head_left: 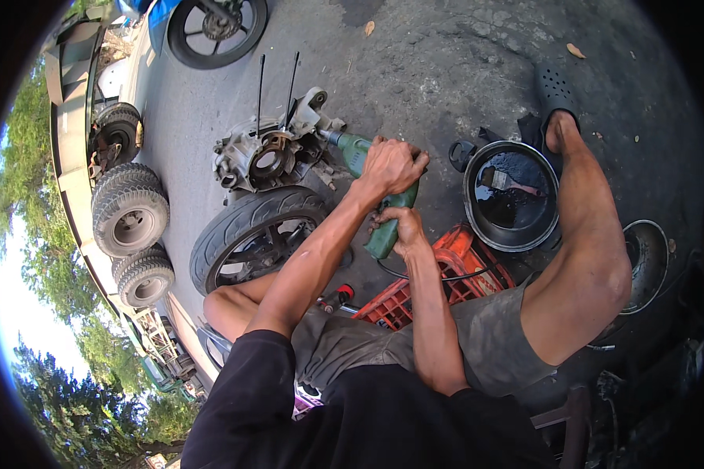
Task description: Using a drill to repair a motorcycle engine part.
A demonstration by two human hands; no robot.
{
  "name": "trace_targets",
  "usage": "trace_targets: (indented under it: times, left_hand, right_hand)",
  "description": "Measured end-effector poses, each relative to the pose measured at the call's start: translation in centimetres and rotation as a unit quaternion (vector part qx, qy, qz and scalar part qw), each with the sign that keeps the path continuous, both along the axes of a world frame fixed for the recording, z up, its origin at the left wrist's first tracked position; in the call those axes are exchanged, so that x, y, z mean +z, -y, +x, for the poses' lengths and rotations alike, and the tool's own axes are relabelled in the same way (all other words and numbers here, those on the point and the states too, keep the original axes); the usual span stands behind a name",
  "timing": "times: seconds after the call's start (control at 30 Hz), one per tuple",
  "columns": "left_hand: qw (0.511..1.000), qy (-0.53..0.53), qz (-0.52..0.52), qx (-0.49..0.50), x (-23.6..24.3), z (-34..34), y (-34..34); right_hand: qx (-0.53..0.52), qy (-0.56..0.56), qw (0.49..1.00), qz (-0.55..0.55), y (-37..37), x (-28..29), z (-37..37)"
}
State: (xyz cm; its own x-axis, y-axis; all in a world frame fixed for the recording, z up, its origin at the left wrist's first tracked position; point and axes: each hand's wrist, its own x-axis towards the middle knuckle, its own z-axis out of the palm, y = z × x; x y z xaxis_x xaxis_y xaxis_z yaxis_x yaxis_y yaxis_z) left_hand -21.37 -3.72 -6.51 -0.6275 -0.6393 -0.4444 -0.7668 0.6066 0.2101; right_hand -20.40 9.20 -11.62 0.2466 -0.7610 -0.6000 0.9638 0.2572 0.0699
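A green power drill (352,155) is held in both hands, its chuck pointing left at a grey metal engine case (246,162). My left hand (393,166) is wrapped over the back of the drill's body. Below it, my right hand (403,228) is closed round the drill's handle. The chuck end meets the right edge of the case; whether a bit enters the metal I cannot tell. Two long dark rods (260,94) stand up from the case. A motorcycle wheel (203,254) with a black tyre lies just below the case, partly behind my left forearm.
An orange-red plastic crate (383,306) sits under my right forearm, with a black cable across it. To the right stands a round pan (469,199) with dark liquid and a brush in it. A metal bowl (659,234) lies beyond my knee. Another wheel (174,35) lies far left.
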Motion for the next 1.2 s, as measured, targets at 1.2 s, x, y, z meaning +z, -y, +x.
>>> trace_targets:
  times: [1.2]
  left_hand:
    - [0.997,-0.016,0.069,-0.03,-3.6,-2.5,1.0]
  right_hand:
    - [-0.108,-0.057,0.993,0.008,0.5,-1.4,0.7]
